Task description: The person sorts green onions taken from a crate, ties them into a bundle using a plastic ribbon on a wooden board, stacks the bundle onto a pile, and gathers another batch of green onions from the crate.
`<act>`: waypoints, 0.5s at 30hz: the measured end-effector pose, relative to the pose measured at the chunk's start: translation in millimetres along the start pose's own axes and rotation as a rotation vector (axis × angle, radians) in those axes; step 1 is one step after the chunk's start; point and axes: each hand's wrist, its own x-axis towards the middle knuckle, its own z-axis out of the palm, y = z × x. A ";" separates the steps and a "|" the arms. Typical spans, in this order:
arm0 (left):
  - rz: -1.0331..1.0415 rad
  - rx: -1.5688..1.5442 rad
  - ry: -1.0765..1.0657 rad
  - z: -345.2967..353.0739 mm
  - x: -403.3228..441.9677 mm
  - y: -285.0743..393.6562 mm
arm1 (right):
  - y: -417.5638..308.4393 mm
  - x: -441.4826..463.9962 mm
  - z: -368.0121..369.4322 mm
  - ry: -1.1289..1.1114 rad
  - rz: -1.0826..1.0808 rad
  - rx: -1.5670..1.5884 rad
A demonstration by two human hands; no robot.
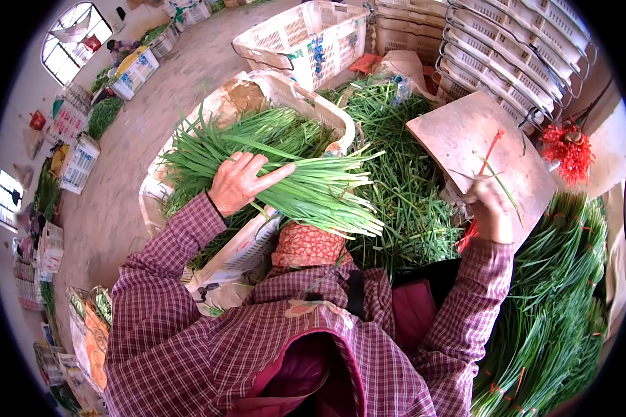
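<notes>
A loose bunch of long green stalks (320,191) lies across the lap, its pale ends pointing right. My left hand (242,182) is wrapped over the bunch, with the index finger stretched along it. Over the near edge of a flat board (480,132), my right hand (489,205) is blurred by motion, and what its fingers do cannot be made out. A red tie (492,151) and a thin green stalk (506,186) lie on the board just beyond that hand. More red strands (468,236) hang beside the wrist.
A white crate (236,260) of greens stands at the left, an upright crate (330,45) behind it. Loose greens (403,201) are heaped in the middle. Tied bundles (549,306) lie at the right, below red ties (567,153) and stacked crates (501,55).
</notes>
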 end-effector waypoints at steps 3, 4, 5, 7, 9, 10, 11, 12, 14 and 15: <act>0.031 0.015 -0.006 -0.7 3.8 4.1 | 18.5 6.3 23.3 -0.042 -0.049 -1.204; 0.043 0.025 -0.010 -1.1 6.5 4.8 | 21.3 6.6 41.2 0.008 -0.215 -1.342; 0.042 0.026 -0.010 -2.7 9.6 5.8 | 19.1 10.9 56.6 -0.020 -0.183 -1.173; 0.071 0.028 0.007 -7.5 14.5 10.3 | 21.2 18.9 86.4 -0.054 -0.206 -1.048; 0.094 0.040 0.015 -11.4 19.2 13.7 | 30.6 27.7 108.0 -0.054 -0.278 -1.128; 0.111 0.053 0.025 -12.9 21.3 14.9 | 35.6 32.6 115.7 -0.054 -0.289 -1.158; 0.110 0.053 0.025 -14.4 23.1 15.7 | 35.7 36.0 122.0 -0.084 -0.219 -1.142; 0.118 0.051 0.024 -15.6 24.6 16.5 | 38.6 40.6 127.0 -0.106 -0.138 -1.238; 0.126 0.048 0.024 -16.0 25.8 17.4 | 42.5 45.8 134.9 -0.185 -0.002 -1.366; 0.131 0.051 0.030 -15.5 26.3 17.8 | 47.2 48.3 137.3 -0.225 0.025 -1.369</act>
